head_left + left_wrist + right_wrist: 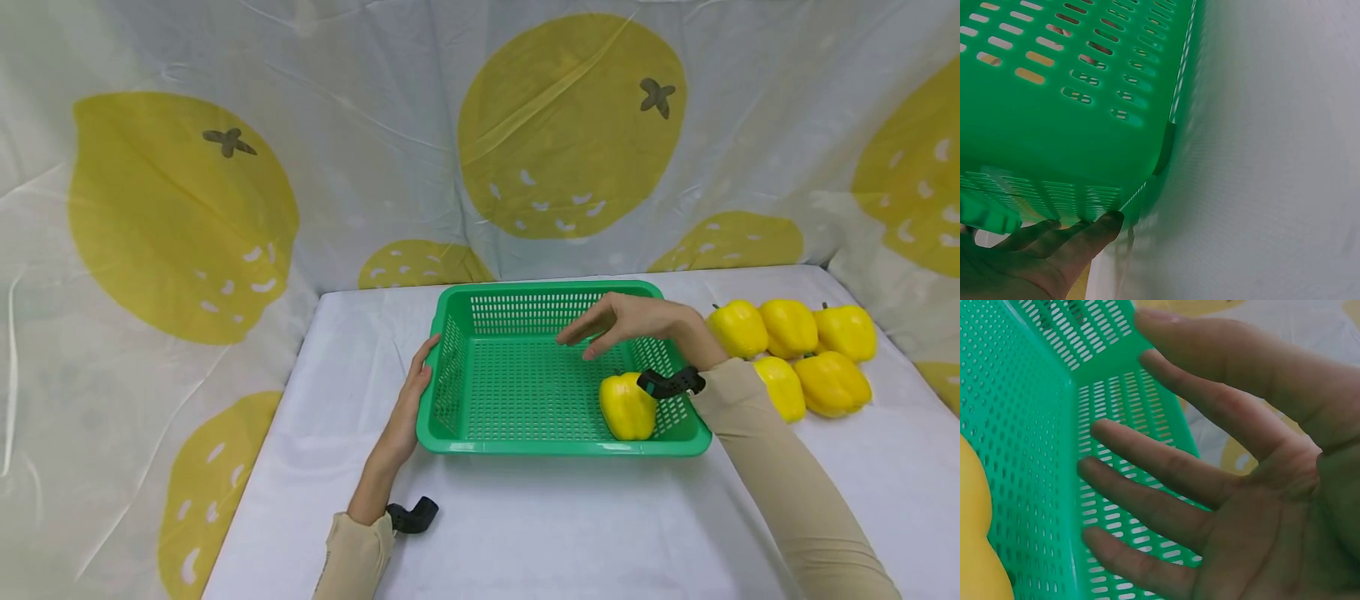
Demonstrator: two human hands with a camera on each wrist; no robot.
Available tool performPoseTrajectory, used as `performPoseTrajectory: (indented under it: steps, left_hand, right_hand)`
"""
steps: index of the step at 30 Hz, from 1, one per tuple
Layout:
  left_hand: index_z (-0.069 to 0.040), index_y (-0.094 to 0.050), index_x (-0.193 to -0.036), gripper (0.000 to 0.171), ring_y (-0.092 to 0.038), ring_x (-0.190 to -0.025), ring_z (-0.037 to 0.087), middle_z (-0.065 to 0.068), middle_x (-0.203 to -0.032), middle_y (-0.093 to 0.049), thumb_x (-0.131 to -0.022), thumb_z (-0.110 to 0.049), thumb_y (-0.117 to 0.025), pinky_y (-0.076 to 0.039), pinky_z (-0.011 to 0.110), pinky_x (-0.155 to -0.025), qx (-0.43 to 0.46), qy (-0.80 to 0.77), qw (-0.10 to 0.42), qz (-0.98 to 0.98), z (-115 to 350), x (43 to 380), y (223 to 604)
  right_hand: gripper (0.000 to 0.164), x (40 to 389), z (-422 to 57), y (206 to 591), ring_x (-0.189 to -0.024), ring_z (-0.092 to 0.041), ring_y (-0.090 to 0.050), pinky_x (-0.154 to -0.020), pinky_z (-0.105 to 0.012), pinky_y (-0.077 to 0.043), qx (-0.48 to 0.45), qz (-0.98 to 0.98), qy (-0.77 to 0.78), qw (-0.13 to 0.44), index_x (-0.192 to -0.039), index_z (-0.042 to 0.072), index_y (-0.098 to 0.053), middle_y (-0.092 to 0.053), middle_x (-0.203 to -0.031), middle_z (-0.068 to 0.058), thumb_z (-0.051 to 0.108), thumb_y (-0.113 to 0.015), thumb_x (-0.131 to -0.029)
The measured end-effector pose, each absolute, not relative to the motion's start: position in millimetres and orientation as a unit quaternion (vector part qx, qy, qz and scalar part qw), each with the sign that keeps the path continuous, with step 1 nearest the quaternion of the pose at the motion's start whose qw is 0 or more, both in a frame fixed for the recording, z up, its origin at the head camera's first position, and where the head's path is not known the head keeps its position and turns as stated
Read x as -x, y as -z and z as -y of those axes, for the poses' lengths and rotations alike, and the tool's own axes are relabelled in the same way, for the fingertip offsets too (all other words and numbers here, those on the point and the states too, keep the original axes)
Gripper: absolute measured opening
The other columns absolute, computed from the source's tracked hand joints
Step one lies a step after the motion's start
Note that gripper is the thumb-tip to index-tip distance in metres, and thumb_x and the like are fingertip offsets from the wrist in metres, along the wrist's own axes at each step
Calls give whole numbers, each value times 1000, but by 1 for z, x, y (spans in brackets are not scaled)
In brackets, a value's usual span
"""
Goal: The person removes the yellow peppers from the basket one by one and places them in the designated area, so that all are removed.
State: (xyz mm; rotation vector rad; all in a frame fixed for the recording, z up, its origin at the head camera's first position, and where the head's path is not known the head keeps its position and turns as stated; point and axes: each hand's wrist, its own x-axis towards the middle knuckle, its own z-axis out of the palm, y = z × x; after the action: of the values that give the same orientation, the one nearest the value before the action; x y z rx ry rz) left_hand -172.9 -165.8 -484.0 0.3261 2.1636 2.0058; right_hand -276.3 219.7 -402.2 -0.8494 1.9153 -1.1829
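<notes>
A green plastic basket (562,448) with slotted walls stands on the white cloth. One yellow bell pepper (627,408) lies inside it, near the front right corner; part of it also shows in the right wrist view (975,531). My left hand (408,408) rests against the basket's left side, its fingers extended along the outer wall in the left wrist view. Above the right part of the basket hovers my right hand (626,321), fingers spread and holding nothing. The palm and straight fingers are plain in the right wrist view.
To the right of the basket, several yellow bell peppers (832,383) lie grouped on the white tablecloth (555,525). A curtain with a lemon print (375,150) hangs behind the table and along its sides. Each wrist wears a black strap-like device (671,383).
</notes>
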Motion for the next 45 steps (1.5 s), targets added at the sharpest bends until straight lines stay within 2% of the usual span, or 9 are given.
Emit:
performPoseTrajectory:
  steps: [3, 10, 13, 18, 23, 28, 34, 38, 45]
  left_hand:
    - [-41, -18, -163, 49, -30, -144, 27, -3, -171, -17, -114, -43, -19, -27, 49, -115, -110, -674, 86, -726, 166, 173, 484]
    - [-41, -18, -163, 50, -29, -145, 27, -4, -171, -15, -113, -45, -19, -26, 50, -116, -111, -674, 86, -725, 167, 173, 484]
    - [-42, -18, -163, 50, -29, -145, 27, -4, -171, -16, -113, -46, -20, -26, 50, -116, -111, -673, 85, -726, 168, 172, 484]
    - [-42, -18, -163, 50, -30, -144, 28, -3, -170, -17, -113, -46, -20, -28, 49, -114, -109, -673, 84, -727, 169, 172, 485]
    - [-42, -18, -163, 50, -29, -144, 27, -4, -170, -17, -113, -47, -20, -26, 50, -116, -106, -673, 84, -727, 169, 172, 486]
    - [-44, -20, -162, 49, -27, -146, 24, -6, -170, -17, -113, -48, -21, -23, 51, -117, -103, -674, 85, -726, 169, 172, 485]
    - [-45, -20, -161, 48, -26, -147, 23, -8, -169, -18, -113, -48, -21, -22, 51, -118, -103, -672, 85, -729, 169, 172, 484]
    - [-44, -19, -162, 49, -27, -147, 25, -6, -170, -17, -113, -47, -20, -24, 51, -117, -108, -672, 86, -727, 168, 174, 486]
    - [-41, -18, -163, 50, -23, -151, 28, -3, -172, -14, -113, -46, -20, -20, 56, -120, -112, -673, 82, -726, 166, 174, 485]
  right_hand:
    - [52, 278, -222, 405, -140, -49, -49, -104, -35, -54, 332, -735, 446, 388, -139, -4, -63, -57, -145, -29, 13, -79, -92]
    - [51, 280, -226, 414, -139, -44, -52, -110, -42, -50, 336, -712, 394, 473, -136, -8, -63, -58, -145, -28, 11, -80, -91]
    - [48, 281, -227, 417, -137, -40, -56, -111, -40, -49, 336, -705, 376, 499, -133, -8, -65, -62, -141, -27, 9, -79, -91]
    - [42, 282, -227, 419, -132, -29, -62, -109, -33, -50, 333, -707, 346, 520, -129, 0, -72, -68, -136, -19, 9, -81, -89]
    - [40, 282, -227, 418, -124, -27, -67, -104, -33, -54, 336, -706, 336, 526, -126, 0, -73, -70, -133, -20, 6, -81, -87]
    - [42, 283, -226, 419, -125, -29, -67, -106, -38, -53, 331, -712, 327, 526, -126, 0, -73, -70, -132, -19, 3, -83, -85]
    - [42, 282, -224, 417, -124, -25, -67, -103, -34, -55, 311, -731, 313, 521, -125, 5, -75, -72, -132, -13, 7, -84, -84]
    - [41, 285, -221, 411, -126, -24, -66, -103, -34, -54, 324, -739, 310, 504, -126, 4, -74, -71, -134, -13, 10, -83, -86]
    - [40, 297, -199, 399, -133, -30, -61, -113, -48, -47, 364, -747, 303, 467, -128, -2, -71, -68, -136, -19, 10, -79, -91]
